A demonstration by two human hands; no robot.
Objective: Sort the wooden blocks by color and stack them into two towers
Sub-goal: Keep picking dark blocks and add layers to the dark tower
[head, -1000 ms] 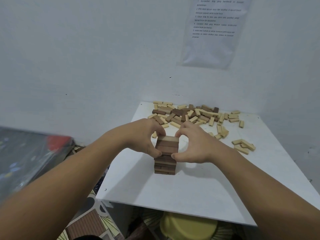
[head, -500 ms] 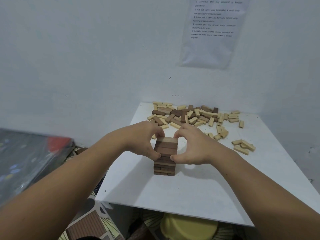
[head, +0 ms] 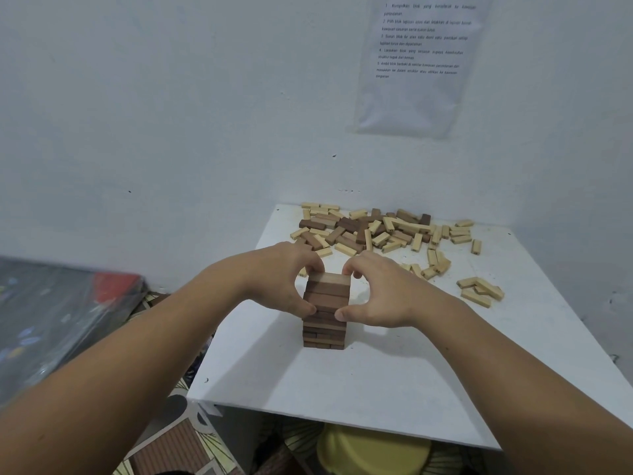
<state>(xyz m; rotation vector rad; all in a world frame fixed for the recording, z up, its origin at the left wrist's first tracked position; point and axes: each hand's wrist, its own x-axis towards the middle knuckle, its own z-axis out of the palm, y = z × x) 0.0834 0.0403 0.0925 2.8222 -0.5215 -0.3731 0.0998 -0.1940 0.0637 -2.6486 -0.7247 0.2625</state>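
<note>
Head view: the dark brown tower (head: 324, 325) is seen upright mid-way on the white table (head: 342, 389), long axis vertical. Its upper layers are clasped by the curled fingers of the left hand (head: 279, 281) and right hand (head: 383, 293). Loose blocks (head: 376, 231) are scattered behind.

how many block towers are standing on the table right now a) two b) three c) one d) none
C: a single tower of dark blocks stands on the table, gripped between the left hand and the right hand, while the other blocks lie loose in a pile near the wall.
</note>
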